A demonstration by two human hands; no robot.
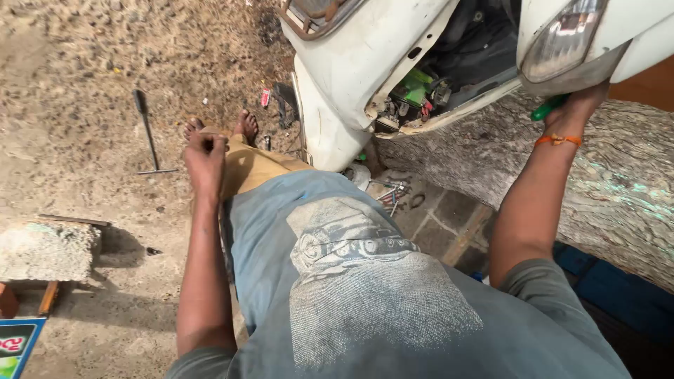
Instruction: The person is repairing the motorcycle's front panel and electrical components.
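The person stands over a white scooter (365, 63) whose front panel is opened, exposing wiring and a green component (414, 88) in the cavity at about 1 o'clock from the person's body.

The right hand (572, 112) is raised at 2 o'clock, pressed up under the headlamp cowl (569, 42) and closed around a green-handled tool (549, 107); only the handle shows, so the tip cannot be seen. An orange thread band (558, 140) sits on that wrist. The left hand (205, 160) hangs at 10 o'clock, fingers curled into a loose fist; whether it holds anything small cannot be told.

Risks, as judged. The cowl appears loose and supported from below by the right hand; if that grip slackens, the panel could drop or swing onto the exposed wiring. The tool tip works out of sight, so a slip could nick a lead or the lamp lens. The feet (242, 126) are bare on gritty ground, close to loose metal parts (392, 191) lying at 12 o'clock beside the front wheel area; a dropped part or a misstep could injure them.

Surroundings. A long T-handle wrench (149, 137) lies on the dirt at 10 o'clock, well apart from the left hand. A stone block (45, 249) sits at 9 o'clock. A rough tree trunk (618, 189) crowds the right arm at 3 o'clock, limiting elbow room.
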